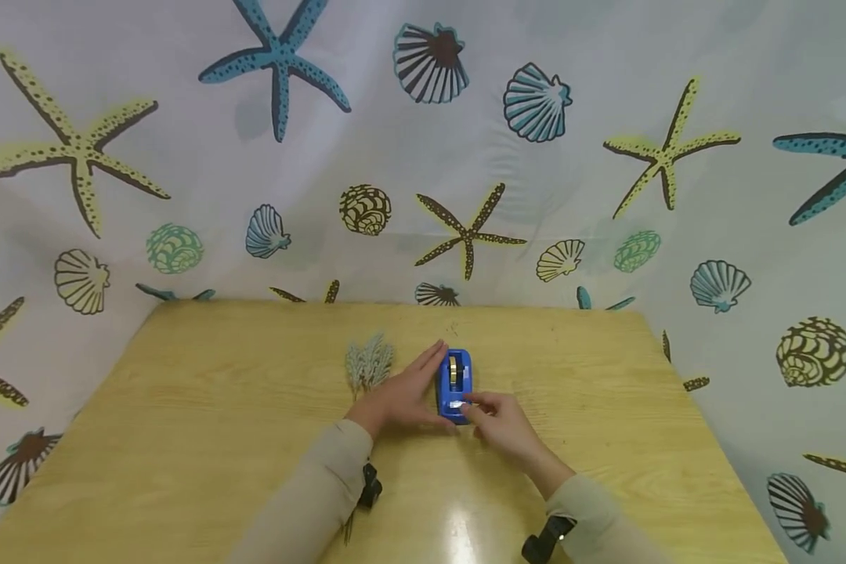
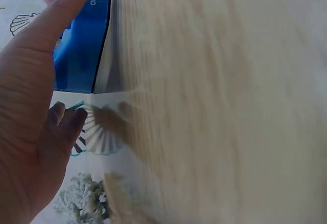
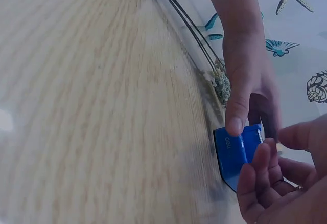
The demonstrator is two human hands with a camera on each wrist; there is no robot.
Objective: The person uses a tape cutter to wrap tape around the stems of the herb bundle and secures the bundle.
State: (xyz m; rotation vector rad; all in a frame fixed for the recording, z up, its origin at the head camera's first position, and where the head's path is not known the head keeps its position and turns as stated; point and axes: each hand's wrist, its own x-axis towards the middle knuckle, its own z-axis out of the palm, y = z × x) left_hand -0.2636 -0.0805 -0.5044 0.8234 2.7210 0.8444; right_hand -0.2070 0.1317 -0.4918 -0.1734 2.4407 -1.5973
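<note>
A blue tape dispenser (image 1: 457, 394) sits on the wooden tabletop (image 1: 218, 415), between the two hands, with a roll of tape (image 1: 454, 370) seated in its far half. The left hand (image 1: 403, 395) is spread wide along the dispenser's left side, its straight thumb touching the near end and its fingertips by the far end. The right hand (image 1: 504, 427) is at the near right corner, thumb and fingertips drawn narrowly together beside the toothed cutter (image 3: 260, 133); whether they pinch any tape, I cannot tell. Just left of the left hand lie dried stems (image 1: 370, 363) with pale, fluffy heads, running down past the left forearm. A white cloth (image 1: 310, 172) printed with starfish and shells hangs behind.
</note>
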